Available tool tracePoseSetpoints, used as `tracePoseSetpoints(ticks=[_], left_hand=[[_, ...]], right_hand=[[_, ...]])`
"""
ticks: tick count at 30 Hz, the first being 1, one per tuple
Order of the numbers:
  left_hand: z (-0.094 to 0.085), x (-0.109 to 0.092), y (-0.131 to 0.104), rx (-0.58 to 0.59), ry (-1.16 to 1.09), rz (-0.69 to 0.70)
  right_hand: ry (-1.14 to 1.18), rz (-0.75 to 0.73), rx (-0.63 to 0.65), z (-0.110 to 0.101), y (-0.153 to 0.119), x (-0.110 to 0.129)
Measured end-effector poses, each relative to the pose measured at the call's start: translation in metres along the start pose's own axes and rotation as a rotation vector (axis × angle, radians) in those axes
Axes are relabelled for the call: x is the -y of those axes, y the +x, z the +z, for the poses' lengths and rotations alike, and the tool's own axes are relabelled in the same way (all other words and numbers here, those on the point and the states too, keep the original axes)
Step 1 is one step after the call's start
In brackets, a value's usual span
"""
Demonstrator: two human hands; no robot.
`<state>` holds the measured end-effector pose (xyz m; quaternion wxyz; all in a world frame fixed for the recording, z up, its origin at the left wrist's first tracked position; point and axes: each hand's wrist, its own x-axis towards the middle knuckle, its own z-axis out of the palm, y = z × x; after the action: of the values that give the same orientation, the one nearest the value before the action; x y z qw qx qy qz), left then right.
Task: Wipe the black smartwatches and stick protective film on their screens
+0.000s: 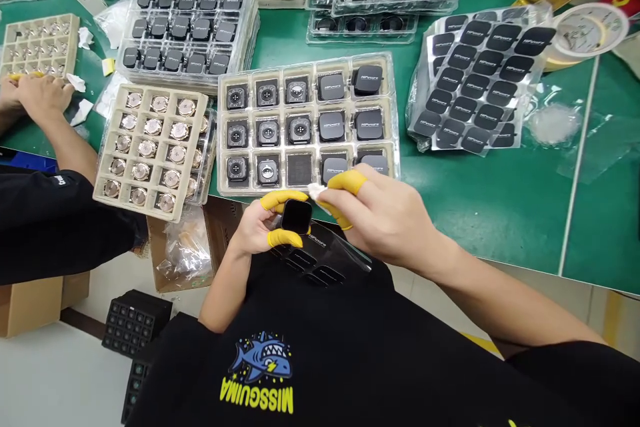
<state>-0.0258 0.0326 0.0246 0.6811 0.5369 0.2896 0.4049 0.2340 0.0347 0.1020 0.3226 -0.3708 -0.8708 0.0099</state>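
My left hand [257, 225], with yellow finger cots, grips a square black smartwatch case [297, 217] by its edges, dark glass face up. My right hand [383, 213], also in yellow cots, pinches a small white wipe [316, 191] just right of the watch. Behind both hands lies a compartment tray [395, 140]. Its left columns hold watch cases [268, 133] with their sensor backs up; the right columns hold cases under black printed films [331, 126]. One front compartment [299, 169] has no watch in it. A dark sheet of printed films [320, 260] rests on my lap.
A tray of round watch parts [150, 147] stands left, before stacked trays [185, 27]. Film sheets [470, 80] and a tape roll [590, 30] lie right. A co-worker's hand [47, 97] is at far left. An open carton [175, 260] sits below the table edge.
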Motion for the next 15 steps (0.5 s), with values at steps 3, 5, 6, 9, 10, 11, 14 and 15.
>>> tracePoseSetpoints(ticks=[3,5,6,9,10,11,14,15], left_hand=[[0.001,-0.007,0.003,-0.011,0.009,0.018],[0.001,-0.01,0.006,-0.004,0.025,0.043],[0.0,-0.011,0.008,0.001,0.032,0.051],[-0.001,-0.01,0.011,0.029,0.065,0.052],[-0.001,-0.008,0.012,0.043,0.087,0.052],[-0.002,-0.007,0.012,0.058,0.112,0.058],[-0.003,0.001,0.011,0.088,0.185,0.093],[-0.003,0.004,0.01,0.082,0.195,0.101]], right_hand=[[0.137,0.077,-0.051,-0.011,-0.001,0.0],[0.217,0.06,-0.048,-0.016,0.0,0.005],[0.234,0.027,-0.03,-0.017,0.002,0.008],[0.23,-0.087,0.035,-0.013,0.006,0.015],[0.221,-0.116,0.047,-0.01,0.008,0.016],[0.209,-0.137,0.049,-0.008,0.01,0.016],[0.136,-0.155,0.01,0.0,0.019,0.015],[0.102,-0.15,-0.003,0.002,0.022,0.014]])
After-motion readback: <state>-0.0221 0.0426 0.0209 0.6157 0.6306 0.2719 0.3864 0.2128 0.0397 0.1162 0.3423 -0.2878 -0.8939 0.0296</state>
